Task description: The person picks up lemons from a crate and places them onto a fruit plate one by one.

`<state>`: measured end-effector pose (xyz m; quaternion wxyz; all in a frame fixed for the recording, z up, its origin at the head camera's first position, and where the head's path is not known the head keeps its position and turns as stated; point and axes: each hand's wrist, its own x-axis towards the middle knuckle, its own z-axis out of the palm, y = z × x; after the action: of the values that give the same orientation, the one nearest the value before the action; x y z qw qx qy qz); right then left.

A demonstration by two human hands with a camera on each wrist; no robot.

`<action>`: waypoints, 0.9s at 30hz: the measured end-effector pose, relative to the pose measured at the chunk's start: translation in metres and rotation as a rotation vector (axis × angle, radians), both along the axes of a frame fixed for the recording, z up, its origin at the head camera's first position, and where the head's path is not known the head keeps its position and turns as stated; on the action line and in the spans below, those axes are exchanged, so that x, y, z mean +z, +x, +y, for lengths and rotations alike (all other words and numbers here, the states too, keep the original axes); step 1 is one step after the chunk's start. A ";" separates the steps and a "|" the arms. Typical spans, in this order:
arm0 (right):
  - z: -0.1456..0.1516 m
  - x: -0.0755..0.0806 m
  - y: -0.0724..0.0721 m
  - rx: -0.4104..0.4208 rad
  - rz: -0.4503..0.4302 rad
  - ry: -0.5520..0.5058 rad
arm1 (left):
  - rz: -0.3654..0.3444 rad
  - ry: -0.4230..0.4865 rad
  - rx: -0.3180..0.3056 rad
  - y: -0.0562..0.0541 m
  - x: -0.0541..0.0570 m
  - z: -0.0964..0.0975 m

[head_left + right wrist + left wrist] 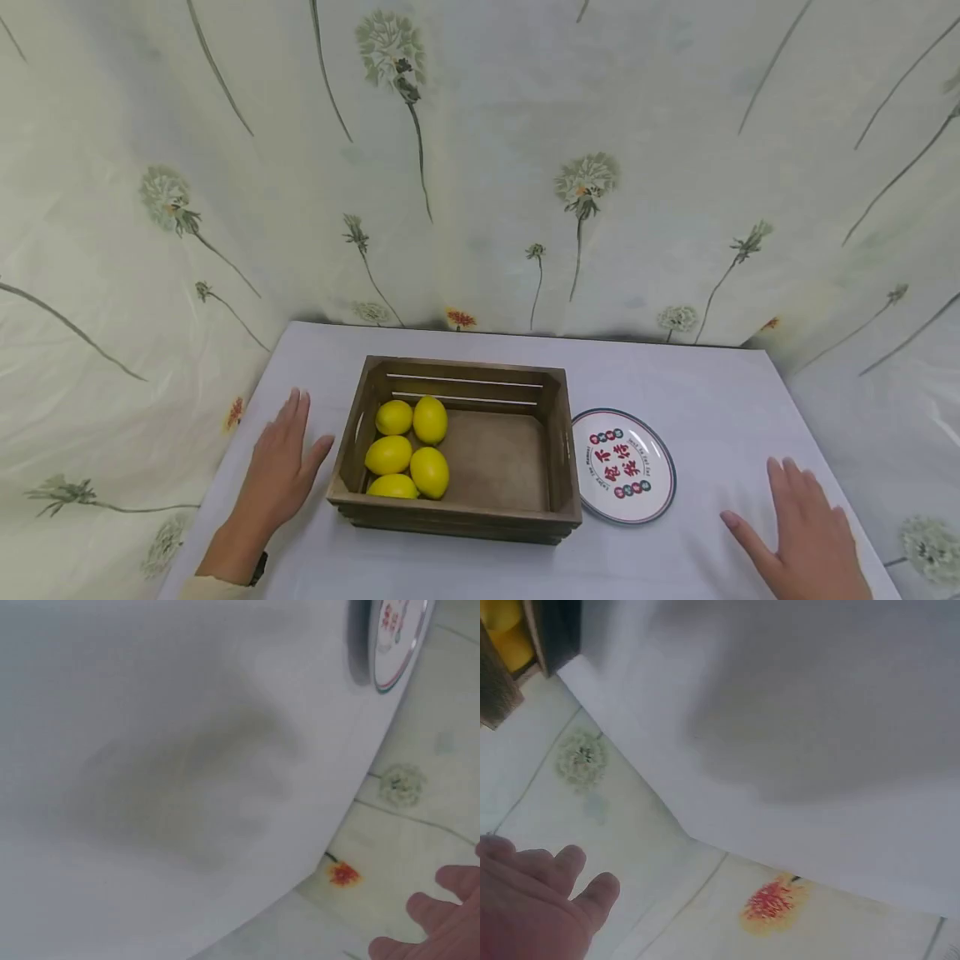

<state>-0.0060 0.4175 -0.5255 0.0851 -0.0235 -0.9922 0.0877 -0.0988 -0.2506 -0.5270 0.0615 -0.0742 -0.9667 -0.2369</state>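
Note:
A brown wooden crate point(457, 515) with slatted sides stands in the middle of the white table in the head view. Several yellow lemons point(430, 472) lie together in its left half; its right half shows bare floor. Just right of the crate lies a round white plate point(656, 483) with red characters and a dark rim. My left hand point(279, 467) is to the left of the crate, fingers extended, holding nothing. Off to the right of the plate, my right hand point(810, 533) has its fingers spread and touches neither plate nor crate.
The white table point(675, 375) ends at a back edge against a hanging curtain point(480, 167) printed with dandelions. The same cloth hangs along the left and right sides. A dark wristband point(258, 569) circles the left wrist.

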 end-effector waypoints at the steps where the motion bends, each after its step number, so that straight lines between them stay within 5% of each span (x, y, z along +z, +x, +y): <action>1: -0.002 0.001 0.000 -0.002 -0.005 -0.008 | 0.005 0.020 0.004 0.000 0.002 0.003; 9: -0.015 0.013 -0.004 -0.022 -0.058 -0.066 | -0.066 0.138 0.078 -0.004 0.013 0.016; 18: -0.029 0.024 -0.001 0.039 -0.029 -0.140 | -0.072 0.379 0.140 -0.009 0.020 0.023; 27: -0.039 0.036 -0.002 0.062 -0.052 -0.172 | -0.154 0.463 0.160 -0.013 0.027 0.034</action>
<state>-0.0077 0.3784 -0.4896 0.0543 -0.0024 -0.9831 0.1746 -0.1123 -0.2164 -0.4996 0.0217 0.0368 -0.8914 -0.4512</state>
